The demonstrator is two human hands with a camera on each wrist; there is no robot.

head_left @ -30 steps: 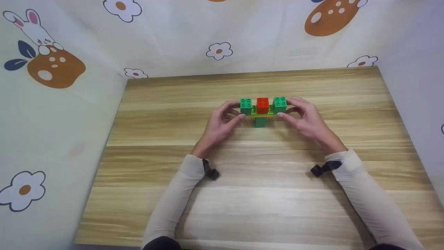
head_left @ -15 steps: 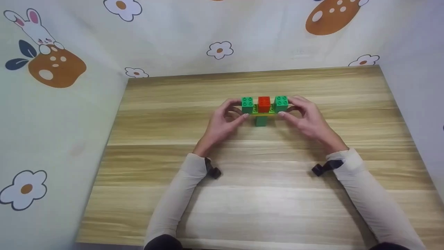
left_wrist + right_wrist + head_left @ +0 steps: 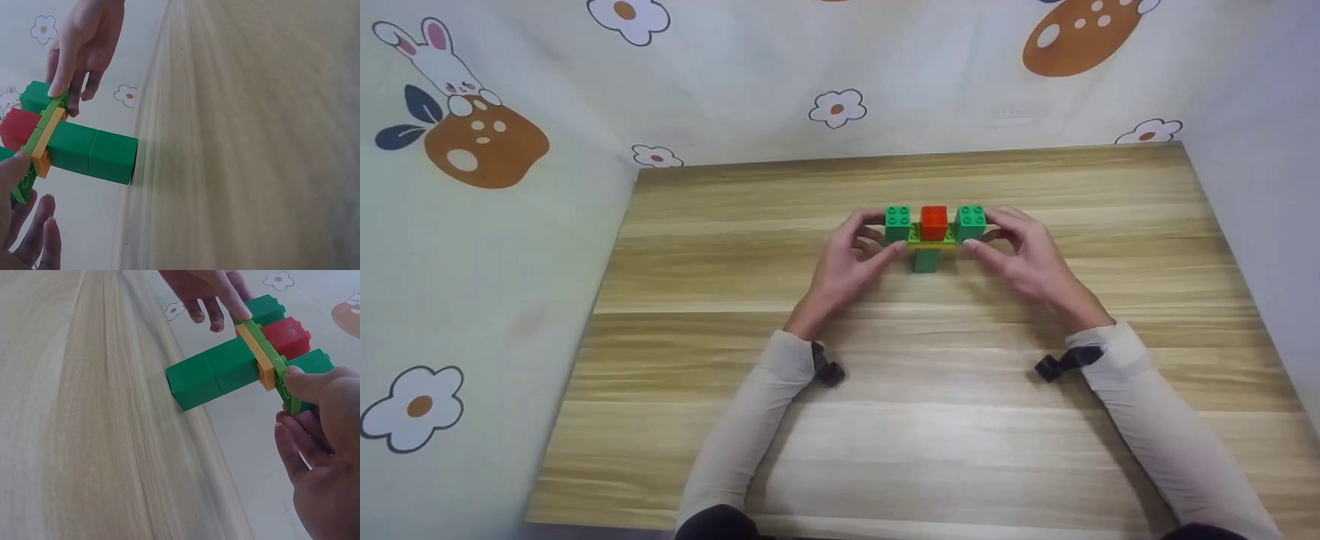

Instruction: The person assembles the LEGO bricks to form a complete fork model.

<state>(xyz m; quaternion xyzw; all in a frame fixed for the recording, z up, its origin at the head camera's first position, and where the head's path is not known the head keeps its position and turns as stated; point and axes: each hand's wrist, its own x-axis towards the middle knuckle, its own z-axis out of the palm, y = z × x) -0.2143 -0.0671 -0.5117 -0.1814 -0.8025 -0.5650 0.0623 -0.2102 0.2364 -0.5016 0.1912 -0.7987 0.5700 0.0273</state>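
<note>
A toy-brick build stands upright on a column of two green bricks, its foot right at the wooden tabletop. Across the column lie an orange-yellow plate and light green plates. On top sit a red brick in the middle, a green brick at the left end and another green brick at the right end. My left hand pinches the left end, thumb in front and fingers behind. Likewise, my right hand pinches the right end, its thumb on the light green plate's edge.
The wood-grain table spreads out around the build. A pale patterned cloth wall rises behind it, with more walls at left and right. Black camera mounts are strapped at both wrists.
My left thumb has slid a little to the right along the front of the build. The right hand keeps its hold, and the build stays upright; the head view has shifted slightly.
</note>
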